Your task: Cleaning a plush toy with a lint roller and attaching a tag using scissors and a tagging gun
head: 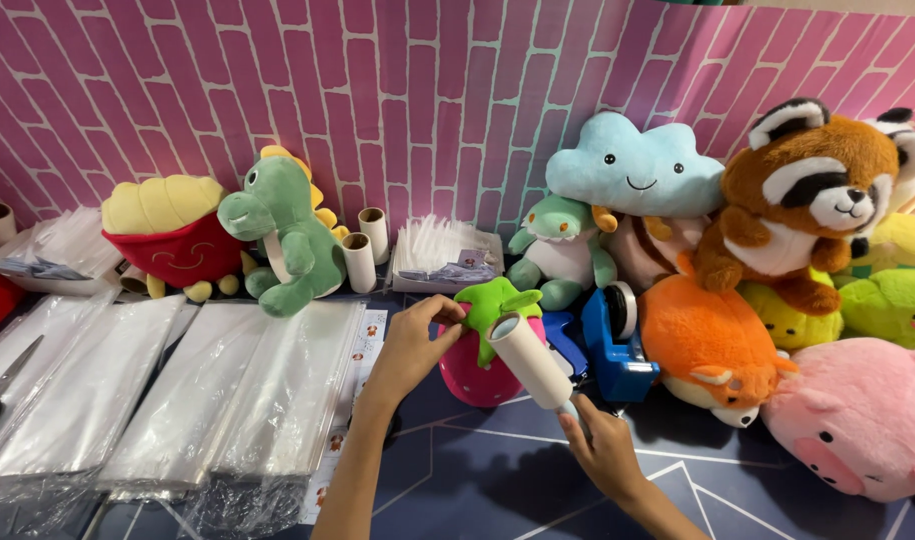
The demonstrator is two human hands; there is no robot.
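Left hand [409, 345] pinches the green leaf top of a pink strawberry plush [482, 370], which sits on the dark desk [497, 480] just left of a blue tape dispenser [613, 350]. Right hand [605, 452] is closed around the handle of a lint roller [530, 360], its white roll lying against the plush (contact on the leaf side). Stacks of clear plastic bags [177, 390] lie to the left.

The scene is brightly and evenly lit, with light seeming to fall from above and the right, where a pale glow washes the pink brick wall [427, 90]. Soft shadows pool under the plush toys on the dark counter [497, 480]. The clear plastic bags [177, 390] show mild glare. Wide-angle bending curves the edges; focus stays fairly sharp.
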